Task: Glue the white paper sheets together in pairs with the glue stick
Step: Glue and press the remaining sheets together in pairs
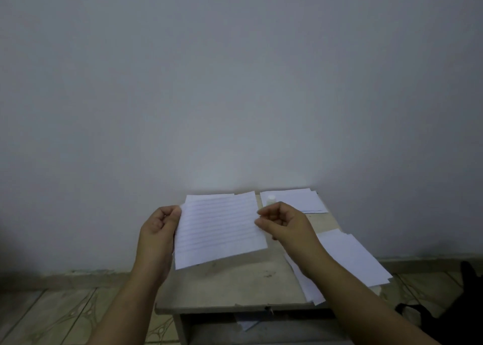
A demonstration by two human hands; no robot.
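Observation:
I hold a white lined paper sheet (219, 229) above the small table (230, 289). My left hand (159, 229) grips its left edge, and my right hand (282, 222) pinches its right edge with curled fingers. Another white sheet (198, 198) peeks out behind its top edge. The white glue stick (271, 200) stands upright at the table's far side, just beyond my right hand. A stack of white sheets (298, 199) lies at the far right corner. A second pile of sheets (350, 256) lies along the table's right side, partly under my right forearm.
The table stands against a plain grey wall (235, 83). Scraps of paper (247, 323) lie in the opening under the tabletop. A dark object (467, 308) sits on the tiled floor at the lower right.

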